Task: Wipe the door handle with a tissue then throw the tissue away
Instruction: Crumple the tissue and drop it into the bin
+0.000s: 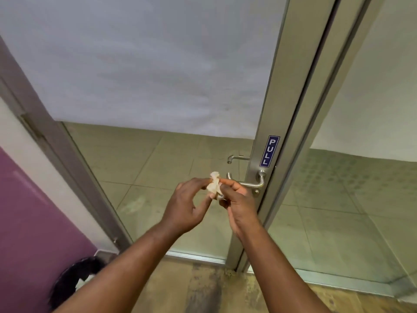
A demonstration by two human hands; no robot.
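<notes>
The tissue point(214, 185) is pinched between the fingertips of the left hand point(188, 205) and right hand point(239, 205), just before the door handle point(252, 183). It looks light, soft and easily torn (grip the bunched middle).

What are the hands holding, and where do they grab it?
A crumpled tissue, pinched between the fingertips of the left hand on its left side and the right hand on its right.
</notes>
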